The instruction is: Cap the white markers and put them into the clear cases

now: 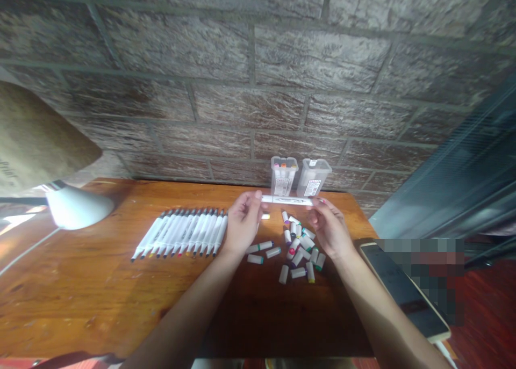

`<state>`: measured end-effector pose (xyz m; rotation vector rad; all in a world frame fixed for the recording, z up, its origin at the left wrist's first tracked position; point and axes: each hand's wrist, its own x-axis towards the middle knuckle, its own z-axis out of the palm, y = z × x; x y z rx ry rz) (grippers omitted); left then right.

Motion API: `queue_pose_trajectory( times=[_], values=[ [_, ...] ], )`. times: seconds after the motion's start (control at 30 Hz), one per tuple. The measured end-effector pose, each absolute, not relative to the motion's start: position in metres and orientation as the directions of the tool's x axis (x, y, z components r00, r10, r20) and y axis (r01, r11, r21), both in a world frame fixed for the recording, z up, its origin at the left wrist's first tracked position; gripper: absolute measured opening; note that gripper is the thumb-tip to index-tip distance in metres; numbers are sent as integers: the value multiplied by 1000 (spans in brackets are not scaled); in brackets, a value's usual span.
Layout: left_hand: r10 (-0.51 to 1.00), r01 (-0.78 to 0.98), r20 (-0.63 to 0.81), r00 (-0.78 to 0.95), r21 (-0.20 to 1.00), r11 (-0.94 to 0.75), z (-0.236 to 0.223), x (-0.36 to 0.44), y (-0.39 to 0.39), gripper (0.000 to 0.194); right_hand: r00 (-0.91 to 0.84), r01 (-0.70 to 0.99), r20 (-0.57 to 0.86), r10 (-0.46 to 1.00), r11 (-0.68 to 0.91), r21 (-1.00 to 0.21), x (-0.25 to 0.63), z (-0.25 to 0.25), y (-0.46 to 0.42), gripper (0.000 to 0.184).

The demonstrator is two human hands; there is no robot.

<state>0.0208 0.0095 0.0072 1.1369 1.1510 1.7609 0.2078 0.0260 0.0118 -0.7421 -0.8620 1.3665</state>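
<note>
A white marker (288,200) is held level above the table between both hands. My left hand (244,218) pinches its left end, and my right hand (328,224) has its fingers closed round the right end, where a bit of red shows. Left of my left hand lies a slanted row of white markers (183,232) with dark tips. Below and between the hands, loose marker caps (298,273) with coloured ends are scattered in a pile. Several more caps (273,252) lie nearer my left wrist.
Against the brick wall (221,106) stand a clear plastic box (284,178) with a few markers and a second clear box (313,179). A lamp (78,205) with a brown shade is at the left. A phone (405,291) lies at the wooden table's (92,288) right edge.
</note>
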Motion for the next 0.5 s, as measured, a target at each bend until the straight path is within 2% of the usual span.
queue_pose_trajectory(
  times=[0.1, 0.2, 0.33, 0.5],
  values=[
    [900, -297, 239, -364, 886, -356, 8, 17, 16, 36, -189, -327, 82, 978, 16, -945, 206, 6, 22, 19],
    [907, -384, 223, -358, 850, -361, 10, 15, 18, 36, -404, -151, 101, 909, 42, -988, 202, 1, 15, 21],
    [921, -357, 244, -304, 867, -348, 11, 16, 15, 34, -497, -41, 109, 861, 103, -994, 197, -2, 8, 24],
    [948, -164, 275, -162, 940, -301, 11, 22, 6, 32, -507, -33, 140, 850, 143, -989, 194, 1, 3, 17]
  ],
)
